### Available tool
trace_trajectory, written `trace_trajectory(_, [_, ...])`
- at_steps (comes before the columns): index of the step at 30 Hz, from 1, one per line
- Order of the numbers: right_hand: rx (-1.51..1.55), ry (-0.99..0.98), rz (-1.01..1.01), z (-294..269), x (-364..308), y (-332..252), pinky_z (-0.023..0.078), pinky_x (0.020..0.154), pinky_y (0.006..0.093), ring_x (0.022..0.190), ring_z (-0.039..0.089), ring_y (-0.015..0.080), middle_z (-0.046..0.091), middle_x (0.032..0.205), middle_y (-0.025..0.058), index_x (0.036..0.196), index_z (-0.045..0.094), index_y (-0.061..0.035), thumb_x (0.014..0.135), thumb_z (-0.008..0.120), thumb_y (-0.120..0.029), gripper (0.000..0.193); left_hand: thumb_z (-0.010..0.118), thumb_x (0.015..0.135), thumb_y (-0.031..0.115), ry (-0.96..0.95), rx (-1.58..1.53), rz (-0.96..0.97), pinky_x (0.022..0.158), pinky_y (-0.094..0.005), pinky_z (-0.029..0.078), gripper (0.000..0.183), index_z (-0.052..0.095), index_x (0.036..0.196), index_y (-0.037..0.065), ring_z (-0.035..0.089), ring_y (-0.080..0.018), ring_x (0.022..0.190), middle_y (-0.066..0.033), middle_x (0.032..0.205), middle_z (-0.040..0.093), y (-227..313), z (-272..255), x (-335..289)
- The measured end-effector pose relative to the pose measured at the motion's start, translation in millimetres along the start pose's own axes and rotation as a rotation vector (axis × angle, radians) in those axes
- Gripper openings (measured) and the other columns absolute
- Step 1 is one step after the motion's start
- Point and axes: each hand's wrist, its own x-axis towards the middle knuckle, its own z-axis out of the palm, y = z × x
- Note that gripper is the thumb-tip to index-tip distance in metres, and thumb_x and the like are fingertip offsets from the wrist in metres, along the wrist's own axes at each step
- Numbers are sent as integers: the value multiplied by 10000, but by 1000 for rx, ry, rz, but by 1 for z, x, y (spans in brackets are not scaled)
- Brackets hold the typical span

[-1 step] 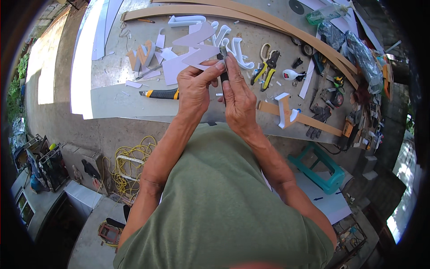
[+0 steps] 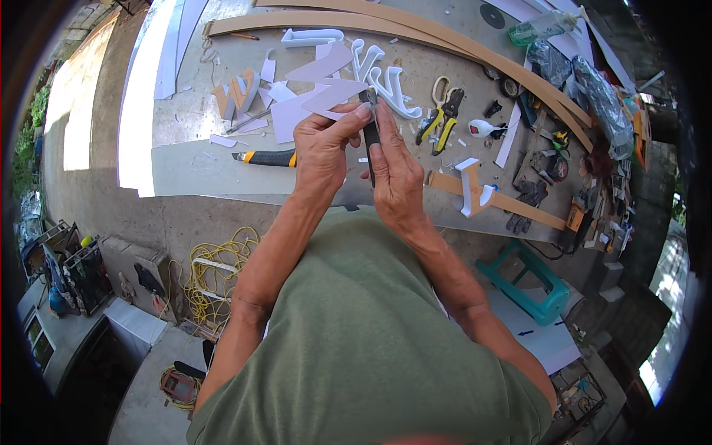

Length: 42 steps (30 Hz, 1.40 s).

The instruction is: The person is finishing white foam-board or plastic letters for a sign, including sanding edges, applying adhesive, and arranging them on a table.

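Note:
My left hand (image 2: 324, 144) pinches the lower end of a flat pale zigzag cut-out (image 2: 322, 74) between thumb and fingers. Against that end, my right hand (image 2: 398, 170) holds a narrow dark tool (image 2: 372, 139) with a greyish tip; its exact kind is not clear. The hands are close together over the table's near edge. Left of them lies a yellow-and-black utility knife (image 2: 268, 158). White raised letter shapes (image 2: 393, 90) lie just beyond the hands, beside flat pale offcuts (image 2: 289, 119). Yellow-and-black snips (image 2: 443, 122) rest to the right.
Long brown strips (image 2: 386, 33) curve across the back of the table. A white-and-brown letter shape (image 2: 472, 189) sits at the right near edge. A small white bottle (image 2: 482, 127), dark gloves (image 2: 528, 200) and a green bottle (image 2: 534, 30) lie right. A teal stool (image 2: 530, 282) stands below.
The tabletop things sit very slightly lower in the picture. Both hands keep their hold, and the dark tool's tip shows a little differently at the cut-out.

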Motion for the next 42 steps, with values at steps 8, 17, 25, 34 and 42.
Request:
trace_trajectory(8, [73, 12, 64, -2, 4, -4, 567, 713, 309, 1126, 631, 282, 456, 1460, 217, 1469, 378, 2, 1005, 455, -60, 475, 797, 774, 41, -2, -7, -19, 557, -236, 426, 199, 723, 941, -36, 573, -105, 628, -89, 810, 713, 0, -2, -7])
trace_trajectory(17, [282, -4, 244, -9, -6, -8, 572, 629, 285, 783, 651, 142, 648, 1196, 158, 1473, 395, -40, 1037, 448, -162, 456, 771, 802, 44, -64, 113, -19, 590, -234, 432, 198, 718, 979, -28, 567, -101, 657, -74, 842, 705, 0, -5, -12])
trace_trajectory(25, [330, -34, 302, -12, -4, -6, 555, 595, 275, 708, 632, 132, 654, 1125, 140, 1484, 386, -64, 1042, 442, -183, 461, 806, 761, 42, -53, 21, -18, 566, -238, 420, 198, 732, 931, -26, 551, -99, 627, -77, 804, 706, 1, -1, -5])
trace_trajectory(34, [165, -132, 326, -42, 4, -19, 557, 630, 292, 791, 651, 155, 530, 1411, 148, 1449, 433, -48, 1022, 463, -131, 436, 777, 791, 32, -137, 113, 17, 587, -233, 409, 186, 727, 961, -25, 566, -101, 667, -79, 832, 711, 5, -4, -8])
trace_trajectory(42, [-137, -268, 117, -51, 17, -14, 484, 964, 415, 1218, 548, 385, 518, 1380, 223, 1385, 493, -31, 954, 512, -42, 431, 834, 737, 90, -83, 286, 64, 548, -237, 408, 197, 747, 879, -14, 553, -82, 627, -51, 740, 696, 2, -5, -6])
